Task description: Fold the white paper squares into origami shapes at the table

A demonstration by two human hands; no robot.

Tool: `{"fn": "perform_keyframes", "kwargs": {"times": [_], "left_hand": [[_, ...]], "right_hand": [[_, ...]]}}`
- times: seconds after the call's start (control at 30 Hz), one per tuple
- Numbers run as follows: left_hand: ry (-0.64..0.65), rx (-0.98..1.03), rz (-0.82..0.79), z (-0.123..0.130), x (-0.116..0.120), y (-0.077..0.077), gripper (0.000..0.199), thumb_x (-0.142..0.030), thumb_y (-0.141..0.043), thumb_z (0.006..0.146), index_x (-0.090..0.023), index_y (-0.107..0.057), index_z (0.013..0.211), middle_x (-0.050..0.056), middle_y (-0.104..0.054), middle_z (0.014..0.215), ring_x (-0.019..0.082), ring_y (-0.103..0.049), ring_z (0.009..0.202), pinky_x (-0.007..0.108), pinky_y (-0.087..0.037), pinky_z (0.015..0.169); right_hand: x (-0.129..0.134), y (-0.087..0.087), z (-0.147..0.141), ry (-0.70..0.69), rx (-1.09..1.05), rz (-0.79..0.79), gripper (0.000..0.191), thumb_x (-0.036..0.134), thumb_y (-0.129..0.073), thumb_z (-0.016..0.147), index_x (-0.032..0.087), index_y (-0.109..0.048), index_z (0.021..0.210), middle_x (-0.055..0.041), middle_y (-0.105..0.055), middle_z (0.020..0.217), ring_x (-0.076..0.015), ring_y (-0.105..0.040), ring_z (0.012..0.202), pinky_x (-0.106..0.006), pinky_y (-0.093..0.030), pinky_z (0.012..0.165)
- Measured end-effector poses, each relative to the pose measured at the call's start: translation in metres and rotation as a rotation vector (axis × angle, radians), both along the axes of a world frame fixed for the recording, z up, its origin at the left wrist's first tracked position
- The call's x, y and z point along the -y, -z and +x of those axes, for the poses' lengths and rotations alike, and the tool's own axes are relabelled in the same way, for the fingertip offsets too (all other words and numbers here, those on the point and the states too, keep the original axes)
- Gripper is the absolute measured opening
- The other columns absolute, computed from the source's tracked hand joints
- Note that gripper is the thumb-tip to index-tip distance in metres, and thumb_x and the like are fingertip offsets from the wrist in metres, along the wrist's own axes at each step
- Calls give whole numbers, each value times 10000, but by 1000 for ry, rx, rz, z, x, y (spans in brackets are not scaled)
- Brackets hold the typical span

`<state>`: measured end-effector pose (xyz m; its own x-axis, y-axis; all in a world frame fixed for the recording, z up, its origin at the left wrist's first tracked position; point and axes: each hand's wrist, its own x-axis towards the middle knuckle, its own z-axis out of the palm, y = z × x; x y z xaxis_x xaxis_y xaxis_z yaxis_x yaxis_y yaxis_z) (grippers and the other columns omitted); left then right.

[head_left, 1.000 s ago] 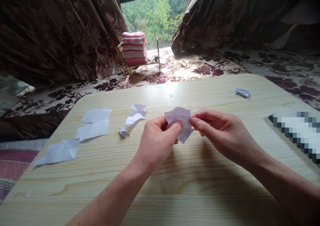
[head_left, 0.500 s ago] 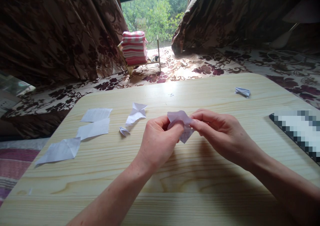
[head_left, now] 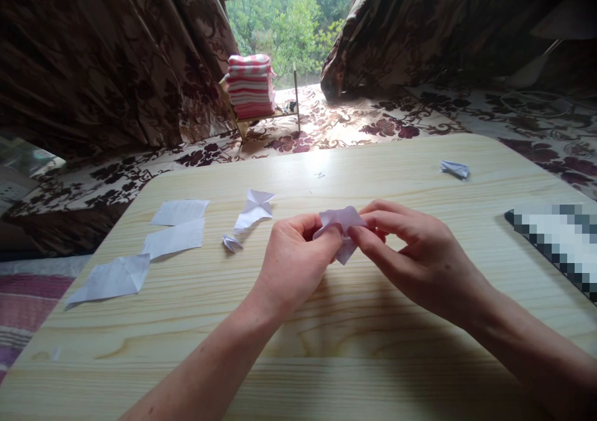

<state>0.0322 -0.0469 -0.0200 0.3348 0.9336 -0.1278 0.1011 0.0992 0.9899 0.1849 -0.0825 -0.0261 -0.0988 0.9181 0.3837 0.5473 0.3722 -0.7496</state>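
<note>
Above the middle of a pale wooden table [head_left: 298, 377], both hands are grasping one small folded piece of white paper [head_left: 341, 216], and they are keeping it raised off the surface. The left hand [head_left: 298, 250] is reaching in from the lower left with its back turned up, its thumb pressing across the face of the paper and its other fingers curling behind. The right hand [head_left: 420, 247] is coming in from the lower right, thumb tip pinching the paper's right side while the index finger is arching over, so that bare tabletop is showing through the gap between them. Compared with a second ago, the right thumb is lying further in over the paper instead of holding its outer edge, and the paper's upper part is standing lower. The left hand is keeping nearly the same grip. Around them, the other papers are staying put: a creased, torn sheet [head_left: 257, 204] and a tiny folded scrap [head_left: 231, 243] are lying to the left, three flatter pieces [head_left: 173, 239] are resting beyond those, and a narrow folded piece [head_left: 454, 170] is sitting near the far right corner.
</note>
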Motion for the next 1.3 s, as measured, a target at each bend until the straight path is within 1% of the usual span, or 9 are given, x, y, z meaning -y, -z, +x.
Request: {"fn": "perform_keyframes", "kwargs": {"times": [0.1, 0.23, 0.33, 0.53, 0.7, 0.87, 0.97, 1.1, 1.3], "left_hand": [[3, -9, -2, 0, 0, 1, 191, -272, -606, 802, -138, -673, 682, -2, -588, 629, 91, -486, 597, 217, -389, 561], [-6, -24, -9, 2, 1, 1, 216, -258, -593, 793, -138, -620, 616, -6, -574, 599, 92, -490, 579, 224, -407, 567], [12, -5, -6, 2, 2, 0, 238, -253, -583, 799, -141, -600, 589, -3, -580, 598, 99, -504, 584, 229, -422, 568], [25, 62, -19, 2, 3, 1, 224, -296, -639, 796, -135, -673, 644, 4, -624, 630, 103, -531, 617, 221, -432, 588], [1, 83, -35, 2, 4, -1, 188, -265, -649, 786, -131, -702, 665, 6, -636, 633, 108, -540, 627, 223, -432, 600], [23, 70, -47, 1, 4, 0, 205, -266, -645, 790, -130, -678, 640, -4, -610, 613, 96, -505, 601, 218, -389, 581], [18, 76, -50, 1, 4, 1, 195, -261, -644, 785, -130, -673, 643, -8, -595, 601, 100, -509, 611, 220, -394, 594], [12, 62, -56, 1, 3, 3, 202, -265, -640, 780, -130, -655, 631, -12, -576, 584, 98, -491, 595, 222, -384, 582], [8, 40, -37, -1, 2, 5, 193, -214, -605, 781, -134, -644, 609, -14, -562, 576, 106, -490, 602, 232, -382, 594]], "right_hand": [[0, -1, 0, -4, 10, -24, 253, 171, -492, 902, 177, -602, 674, -37, -605, 751, -131, -568, 672, -260, -426, 599], [-1, -1, 1, 6, 13, -56, 294, 173, -466, 887, 203, -462, 594, -42, -593, 758, -164, -589, 745, -295, -443, 685], [-1, -1, 1, 19, 15, -78, 294, 185, -456, 876, 214, -410, 587, -36, -593, 748, -168, -580, 729, -314, -438, 686], [-1, -1, 1, 11, 14, -112, 263, 221, -433, 882, 213, -466, 622, -38, -610, 732, -168, -570, 690, -321, -442, 641], [-2, 0, -1, 98, -31, -128, 140, 243, -547, 826, 206, -548, 691, -12, -629, 692, -153, -579, 613, -290, -451, 557], [-2, 1, -1, 158, 18, -30, 94, 179, -575, 800, 202, -580, 708, 17, -592, 645, -122, -562, 563, -251, -432, 511], [-1, 2, 1, 139, 48, 21, 110, 172, -574, 820, 205, -583, 716, 11, -589, 666, -121, -550, 573, -250, -422, 502], [0, 1, 2, 105, 48, 39, 100, 176, -581, 834, 210, -586, 739, 3, -578, 690, -129, -544, 593, -266, -442, 520], [0, -2, 2, 85, 88, 138, 101, 111, -585, 813, 207, -613, 799, -23, -614, 780, -138, -554, 662, -272, -460, 557]]}}
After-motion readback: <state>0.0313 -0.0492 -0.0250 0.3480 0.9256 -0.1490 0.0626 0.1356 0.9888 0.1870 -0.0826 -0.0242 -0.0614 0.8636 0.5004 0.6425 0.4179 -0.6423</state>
